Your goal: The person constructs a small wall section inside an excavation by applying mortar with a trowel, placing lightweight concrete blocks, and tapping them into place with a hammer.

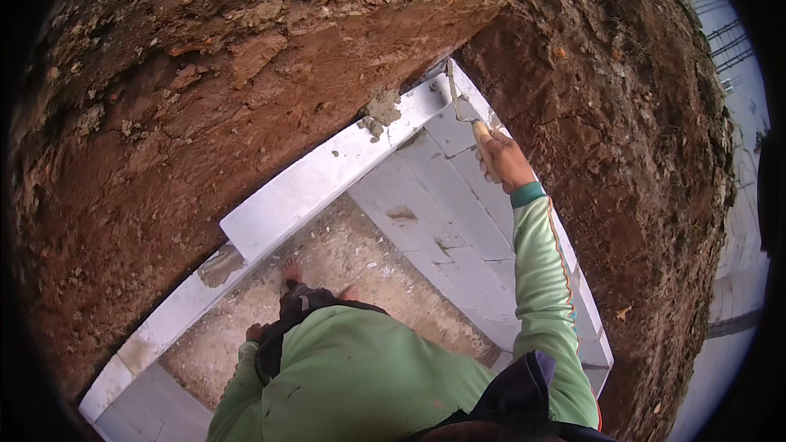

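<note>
My right hand (505,162) is closed round the pale handle of a trowel (480,128). The trowel's metal end reaches to the far corner, where two walls of white blocks meet. Along the left wall's top, a long white block (299,192) carries a lump of grey mortar (382,108) near its far end. At my left side, my left hand (257,332) hangs low by my dark clothing. Its fingers are mostly hidden, so whether it holds anything is unclear.
A reddish-brown earth bank (188,106) rises close behind the left wall, and another (606,139) behind the right one. Drying mortar (221,266) covers a lower step of the left wall. My bare feet (292,271) stand on dirt floor (340,250) between the walls.
</note>
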Tool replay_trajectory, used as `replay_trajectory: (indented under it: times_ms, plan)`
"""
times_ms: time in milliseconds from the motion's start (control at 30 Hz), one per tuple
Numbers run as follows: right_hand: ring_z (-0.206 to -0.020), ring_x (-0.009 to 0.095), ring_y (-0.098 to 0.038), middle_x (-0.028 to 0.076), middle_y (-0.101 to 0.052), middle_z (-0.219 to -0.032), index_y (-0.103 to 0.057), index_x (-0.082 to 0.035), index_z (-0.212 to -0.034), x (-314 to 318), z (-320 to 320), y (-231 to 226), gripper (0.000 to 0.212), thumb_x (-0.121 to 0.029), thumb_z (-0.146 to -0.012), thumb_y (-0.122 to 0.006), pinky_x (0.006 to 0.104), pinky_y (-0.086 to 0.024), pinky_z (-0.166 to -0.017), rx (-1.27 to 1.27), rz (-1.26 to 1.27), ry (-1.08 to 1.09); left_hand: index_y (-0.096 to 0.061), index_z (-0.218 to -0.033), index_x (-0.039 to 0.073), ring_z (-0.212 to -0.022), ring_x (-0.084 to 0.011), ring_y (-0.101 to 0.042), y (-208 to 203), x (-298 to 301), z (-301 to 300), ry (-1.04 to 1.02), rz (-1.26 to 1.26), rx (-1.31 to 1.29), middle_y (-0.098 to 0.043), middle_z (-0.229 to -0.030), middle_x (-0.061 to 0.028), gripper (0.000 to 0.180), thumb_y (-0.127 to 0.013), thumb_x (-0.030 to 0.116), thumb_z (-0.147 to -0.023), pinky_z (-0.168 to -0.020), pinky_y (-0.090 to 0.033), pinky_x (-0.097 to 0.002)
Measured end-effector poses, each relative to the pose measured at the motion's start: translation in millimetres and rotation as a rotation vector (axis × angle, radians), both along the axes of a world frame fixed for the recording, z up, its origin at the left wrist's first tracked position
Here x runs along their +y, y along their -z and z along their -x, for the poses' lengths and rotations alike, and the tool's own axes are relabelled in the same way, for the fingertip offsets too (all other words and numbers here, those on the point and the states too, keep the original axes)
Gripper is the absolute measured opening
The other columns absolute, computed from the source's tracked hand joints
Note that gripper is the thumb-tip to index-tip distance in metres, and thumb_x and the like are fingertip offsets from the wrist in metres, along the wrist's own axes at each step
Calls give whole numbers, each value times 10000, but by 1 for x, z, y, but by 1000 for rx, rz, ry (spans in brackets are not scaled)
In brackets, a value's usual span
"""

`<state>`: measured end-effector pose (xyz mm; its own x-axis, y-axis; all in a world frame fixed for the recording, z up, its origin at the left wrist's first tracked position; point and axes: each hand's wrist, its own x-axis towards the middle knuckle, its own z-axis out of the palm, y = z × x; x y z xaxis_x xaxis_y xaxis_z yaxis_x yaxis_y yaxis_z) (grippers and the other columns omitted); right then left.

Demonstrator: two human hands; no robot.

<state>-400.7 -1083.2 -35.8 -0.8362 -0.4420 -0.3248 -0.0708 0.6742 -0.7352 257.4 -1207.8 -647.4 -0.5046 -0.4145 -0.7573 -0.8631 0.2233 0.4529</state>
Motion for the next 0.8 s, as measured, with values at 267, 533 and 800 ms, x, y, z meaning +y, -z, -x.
replay_trajectory:
  times_ms: [267,533,800]
  plan:
    - [-734,253,-708,134,-660,-965,-621,53,-1182,-67,45,61,371,-225,-942,-673,412,-609,-615,730,-674,-780,-718,-1091,-55,-1141,-467,-641,-33,-37,47,39,-50,-52,-681,-1180,-319,714,-599,613,-870,-1004,-494,-522]
    - [-645,218,-742,127,-643,-838,-596,40,-1235,-51,-41,-63,343,-220,-1031,-503,355,-595,-483,293,-755,-484,-672,-988,156,-906,-409,-670,6,-43,54,510,218,322,-644,-901,-191,296,-597,430,-906,-750,-516,-539]
    - [-588,99,-595,19,-621,-794,-634,-30,-1292,52,-71,-43,372,-293,-1055,-521,261,-479,-497,293,-191,-189,-710,-904,-7,-986,-444,-678,-21,-28,19,-236,-49,-58,-698,-988,-308,636,-609,620,-879,-855,-507,-540]
